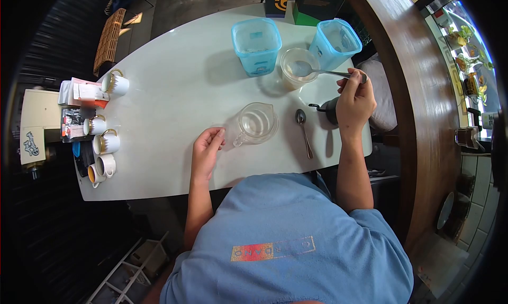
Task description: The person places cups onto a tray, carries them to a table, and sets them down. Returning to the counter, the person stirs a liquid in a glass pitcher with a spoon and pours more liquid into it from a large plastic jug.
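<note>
My right hand (pixel 356 98) grips the handle end of a metal spoon (pixel 329 72). The spoon's bowl is over the mouth of a clear plastic cup (pixel 292 80), which has pale contents low inside. Fingers curled and pressed together, my left hand (pixel 208 149) rests near the table, just left of the handle of a clear glass measuring jug (pixel 257 123). A little clear liquid seems to lie in the jug. A second metal spoon (pixel 304 130) lies on the table right of the jug. Beside my right wrist stands a dark vessel (pixel 331 111) with a black handle, partly hidden.
Two blue translucent tubs (pixel 257 61) (pixel 338 43) stand behind the cup on the white table (pixel 174 92). Several cups (pixel 108 143) and packets (pixel 87 92) line the left edge. Dark boxes (pixel 317 5) stand at the back. A wooden ledge (pixel 394 55) runs along the right.
</note>
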The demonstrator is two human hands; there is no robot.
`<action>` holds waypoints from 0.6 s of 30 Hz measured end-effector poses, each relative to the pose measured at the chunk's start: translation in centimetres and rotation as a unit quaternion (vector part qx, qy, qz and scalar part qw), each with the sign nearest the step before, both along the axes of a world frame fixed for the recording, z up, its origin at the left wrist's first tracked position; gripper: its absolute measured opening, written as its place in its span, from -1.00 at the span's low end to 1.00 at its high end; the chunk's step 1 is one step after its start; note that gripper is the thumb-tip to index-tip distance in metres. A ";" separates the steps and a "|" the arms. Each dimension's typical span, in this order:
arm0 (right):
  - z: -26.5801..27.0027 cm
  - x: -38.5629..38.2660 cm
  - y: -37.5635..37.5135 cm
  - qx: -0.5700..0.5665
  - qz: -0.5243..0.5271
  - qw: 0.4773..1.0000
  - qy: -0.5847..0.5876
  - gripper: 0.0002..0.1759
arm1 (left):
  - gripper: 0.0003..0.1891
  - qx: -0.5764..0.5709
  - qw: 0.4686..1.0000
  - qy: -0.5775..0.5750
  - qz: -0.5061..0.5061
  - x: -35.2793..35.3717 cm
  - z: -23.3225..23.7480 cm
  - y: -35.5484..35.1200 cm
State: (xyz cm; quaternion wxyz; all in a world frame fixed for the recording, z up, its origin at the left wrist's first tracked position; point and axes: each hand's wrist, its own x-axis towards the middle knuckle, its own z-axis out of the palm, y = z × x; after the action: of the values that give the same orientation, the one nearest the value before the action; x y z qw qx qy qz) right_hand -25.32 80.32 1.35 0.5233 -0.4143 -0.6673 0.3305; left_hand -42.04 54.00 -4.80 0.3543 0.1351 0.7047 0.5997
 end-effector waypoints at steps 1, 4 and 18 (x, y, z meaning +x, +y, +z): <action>0.1 0.1 0.0 -0.022 -0.001 1.000 0.020 -0.76 | -0.77 -0.004 1.000 0.001 0.001 0.1 0.1 0.1; 0.5 0.5 0.0 -0.034 0.008 0.996 0.076 -0.75 | -0.77 -0.004 1.000 0.002 -0.005 0.2 0.4 0.2; 3.0 4.1 -4.4 -0.057 0.064 0.984 0.156 -0.72 | -0.76 0.062 0.979 0.128 -0.147 1.7 -1.5 0.5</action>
State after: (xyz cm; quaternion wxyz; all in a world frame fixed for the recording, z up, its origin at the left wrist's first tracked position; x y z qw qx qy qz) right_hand -21.21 75.94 4.30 0.5738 -0.3433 -0.5829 0.4616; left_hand -40.35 54.53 -6.31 0.3362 0.3347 0.6781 0.5613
